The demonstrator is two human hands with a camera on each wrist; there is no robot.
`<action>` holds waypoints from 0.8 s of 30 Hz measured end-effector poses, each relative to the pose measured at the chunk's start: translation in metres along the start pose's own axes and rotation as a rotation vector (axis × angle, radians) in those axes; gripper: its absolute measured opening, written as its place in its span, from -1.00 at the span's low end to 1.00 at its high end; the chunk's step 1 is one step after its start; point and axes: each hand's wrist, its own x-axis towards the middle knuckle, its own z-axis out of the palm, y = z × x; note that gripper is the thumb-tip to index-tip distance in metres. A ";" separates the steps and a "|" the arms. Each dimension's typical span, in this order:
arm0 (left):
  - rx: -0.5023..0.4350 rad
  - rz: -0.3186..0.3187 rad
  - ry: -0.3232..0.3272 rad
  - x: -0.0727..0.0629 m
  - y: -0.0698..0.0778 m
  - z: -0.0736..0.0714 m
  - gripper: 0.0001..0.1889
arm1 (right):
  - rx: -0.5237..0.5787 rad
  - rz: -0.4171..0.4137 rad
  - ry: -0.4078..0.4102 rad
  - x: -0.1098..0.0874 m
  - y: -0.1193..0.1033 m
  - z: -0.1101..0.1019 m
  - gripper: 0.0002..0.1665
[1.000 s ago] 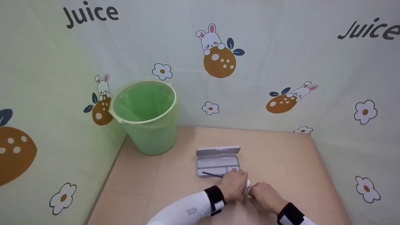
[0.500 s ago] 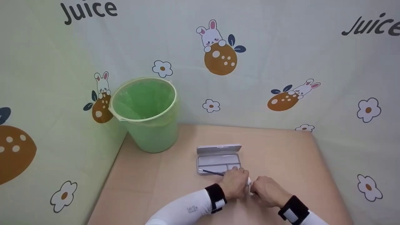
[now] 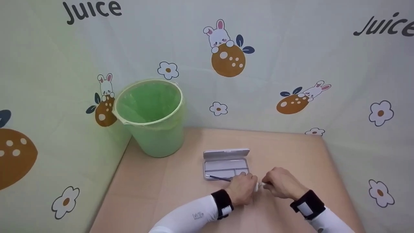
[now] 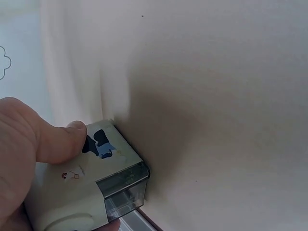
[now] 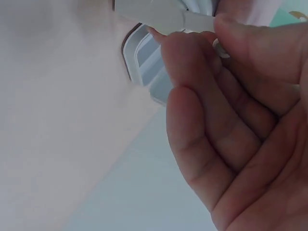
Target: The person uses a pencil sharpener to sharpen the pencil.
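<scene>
In the left wrist view my left hand (image 4: 33,149) grips a cream crank pencil sharpener (image 4: 72,192) with printed cartoon figures and a clear shavings drawer (image 4: 127,197). From the head, my left hand (image 3: 242,189) hides most of its body. My right hand (image 3: 282,183) pinches the pale crank handle (image 5: 199,21) between thumb and curled index finger. A dark pencil (image 3: 218,178) sticks out leftward from the left hand, over the front edge of the case; its other end is hidden. Behind lies a grey pencil case (image 3: 223,166), lid raised.
A light green bucket (image 3: 161,140) with a green liner stands at the back left of the peach-covered table (image 3: 181,194). Printed cloth walls (image 3: 194,38) with rabbits, oranges and flowers enclose the back and sides.
My right hand has swung up and slightly to the right, carrying the crank handle round. The left hand stays almost in place on the sharpener. The head view has tilted slightly down.
</scene>
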 end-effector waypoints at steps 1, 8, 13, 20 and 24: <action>0.000 0.001 0.002 0.000 0.000 0.000 -0.45 | 0.003 0.004 0.012 0.001 0.002 0.001 -0.81; -0.008 0.012 0.016 0.000 -0.001 0.003 -0.44 | 0.024 0.057 0.074 0.004 0.011 0.010 -0.82; -0.009 0.021 0.017 -0.001 -0.002 0.001 -0.45 | 0.080 0.096 0.125 0.002 0.012 0.016 -0.81; -0.007 0.023 0.005 0.001 -0.003 0.003 -0.45 | 0.111 0.132 0.187 0.003 0.019 0.025 -0.82; -0.009 0.026 0.011 0.002 -0.003 0.004 -0.45 | 0.077 0.162 0.228 0.007 0.027 0.041 -0.80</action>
